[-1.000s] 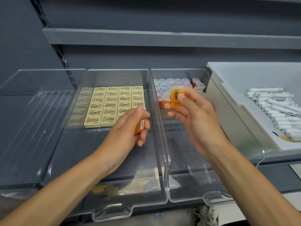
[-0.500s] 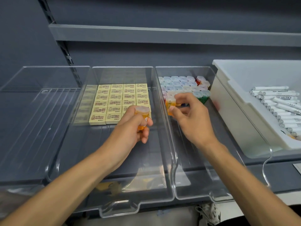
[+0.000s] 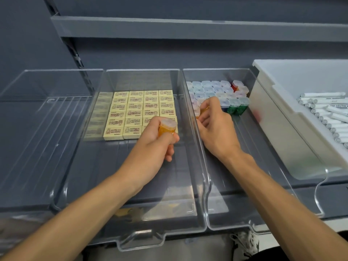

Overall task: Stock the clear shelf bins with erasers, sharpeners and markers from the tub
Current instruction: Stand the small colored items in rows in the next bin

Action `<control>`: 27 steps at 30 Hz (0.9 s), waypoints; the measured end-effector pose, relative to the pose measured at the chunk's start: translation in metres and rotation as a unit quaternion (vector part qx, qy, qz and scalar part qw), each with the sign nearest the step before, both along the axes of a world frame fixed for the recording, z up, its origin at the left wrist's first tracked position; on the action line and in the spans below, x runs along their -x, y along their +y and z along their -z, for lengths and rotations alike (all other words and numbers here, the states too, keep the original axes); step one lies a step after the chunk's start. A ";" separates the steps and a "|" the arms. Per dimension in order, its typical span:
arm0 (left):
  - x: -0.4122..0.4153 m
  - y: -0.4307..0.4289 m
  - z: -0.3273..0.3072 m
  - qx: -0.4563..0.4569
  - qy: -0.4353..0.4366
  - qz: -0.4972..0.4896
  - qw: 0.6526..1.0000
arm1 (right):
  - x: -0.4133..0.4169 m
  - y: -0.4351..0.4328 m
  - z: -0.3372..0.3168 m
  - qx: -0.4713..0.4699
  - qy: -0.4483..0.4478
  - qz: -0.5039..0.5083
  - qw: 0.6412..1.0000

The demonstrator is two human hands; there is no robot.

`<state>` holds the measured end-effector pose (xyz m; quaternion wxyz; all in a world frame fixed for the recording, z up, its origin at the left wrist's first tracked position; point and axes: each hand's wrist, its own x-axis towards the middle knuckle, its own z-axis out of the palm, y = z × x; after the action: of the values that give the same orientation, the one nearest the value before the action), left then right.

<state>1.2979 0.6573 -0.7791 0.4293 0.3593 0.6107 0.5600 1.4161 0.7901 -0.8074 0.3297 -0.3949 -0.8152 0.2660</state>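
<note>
Shelf (image 3: 337, 194): grey and flat; carries three clear bins side by side and a white tub at its right end.
Room: dark grey back wall (image 3: 169, 53); slotted rail (image 3: 76, 55) at the left; upper shelf (image 3: 188, 29) above the bins.
Left bin (image 3: 37, 132): at the shelf's left end, just beside the middle bin.
Middle bin (image 3: 113, 170): cream erasers (image 3: 135, 110) lie in flat rows, printed faces up, in its rear half.
Right bin (image 3: 263, 185): sharpeners (image 3: 216, 90) stand in rows at the rear, clear caps up; green ones at the front right of the rows.
Tub (image 3: 273, 102): just beside the right bin; white markers (image 3: 329, 113) lie piled at its right side.
Left hand (image 3: 150, 147): above the middle bin's right side, fingers curled round an orange sharpener (image 3: 166, 129), cap up.
Right hand (image 3: 216, 129): inside the right bin at the front left of the rows, pinching a second sharpener (image 3: 204, 110). Whether this one touches the bin floor cannot be told.
</note>
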 end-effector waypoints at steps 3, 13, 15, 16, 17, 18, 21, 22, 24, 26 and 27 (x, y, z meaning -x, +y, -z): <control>0.002 -0.001 0.003 -0.014 0.061 0.011 0.998 | 0.000 0.002 0.001 0.011 0.008 -0.001 1.000; -0.001 -0.004 0.006 -0.084 0.146 0.056 0.984 | -0.004 -0.001 -0.006 0.020 0.023 0.008 0.999; -0.001 -0.006 0.007 -0.088 0.153 0.064 0.982 | -0.003 -0.001 -0.005 0.020 0.015 0.009 1.000; 0.000 -0.006 0.008 -0.089 0.155 0.066 0.982 | -0.003 -0.001 -0.004 0.021 0.009 0.011 1.000; 0.000 -0.006 0.009 -0.086 0.156 0.067 0.982 | -0.002 -0.001 -0.004 0.022 0.004 0.012 1.000; -0.001 -0.006 0.009 -0.083 0.156 0.068 0.982 | -0.002 0.000 -0.004 0.023 0.001 0.014 1.000; -0.001 -0.007 0.009 -0.085 0.153 0.072 0.982 | -0.001 0.000 -0.005 0.029 -0.011 0.015 0.999; -0.002 -0.007 0.009 -0.092 0.155 0.072 0.981 | -0.001 0.000 -0.006 0.029 -0.011 0.014 0.999; -0.004 -0.008 0.008 -0.101 0.168 0.071 0.978 | -0.001 -0.001 -0.009 0.030 -0.012 0.014 0.999; -0.006 -0.010 0.006 -0.098 0.186 0.066 0.975 | -0.003 -0.003 -0.012 0.033 -0.019 0.019 0.999; -0.007 -0.011 0.005 -0.095 0.191 0.066 0.975 | -0.003 -0.005 -0.013 0.036 -0.022 0.023 0.999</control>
<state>1.3051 0.6467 -0.7838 0.3043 0.5385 0.6005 0.5068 1.4195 0.7855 -0.7942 0.3037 -0.4311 -0.8027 0.2785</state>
